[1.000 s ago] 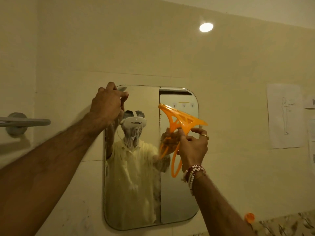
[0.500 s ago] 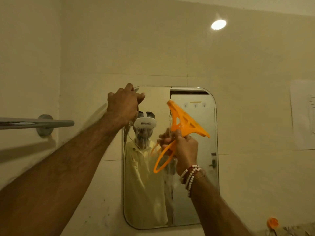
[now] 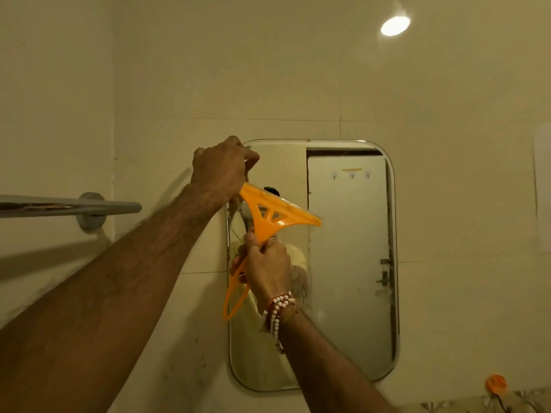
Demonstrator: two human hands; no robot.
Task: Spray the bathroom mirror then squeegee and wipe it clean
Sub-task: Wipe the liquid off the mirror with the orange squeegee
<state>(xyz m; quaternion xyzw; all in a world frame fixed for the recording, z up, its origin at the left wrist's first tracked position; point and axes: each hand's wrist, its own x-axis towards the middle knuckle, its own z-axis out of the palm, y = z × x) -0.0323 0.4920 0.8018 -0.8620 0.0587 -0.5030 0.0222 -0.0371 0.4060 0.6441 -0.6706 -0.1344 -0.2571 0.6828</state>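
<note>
- Grip, right: my right hand (image 3: 267, 268) is closed around the neck of the orange squeegee (image 3: 269, 217), just below the triangular head; thumb up the front, the looped handle end hanging below the fist.
- Grip, left: my left hand (image 3: 222, 171) is clenched at the top-left corner of the mirror (image 3: 348, 263). I cannot tell whether it pinches the rim or merely braces against it.
- Position of tool: the blade edge lies tilted across the upper-left part of the glass, its high end touching or just under the left hand, its low end pointing right. Contact with the glass looks likely but is not certain.
- Handling, tool: I judge the squeegee light, stiff moulded plastic with a flexible blade strip. Hold at the neck for even pressure; holding at the loop would let the head twist.
- Handling, mirror: rigid, fragile, probably slick where wet. Streaks show on the left half. Apply moderate pressure only.
- Surroundings: a towel bar (image 3: 68, 205) is mounted on the tiled wall (image 3: 298, 70) to the left, well apart from the work.
</note>
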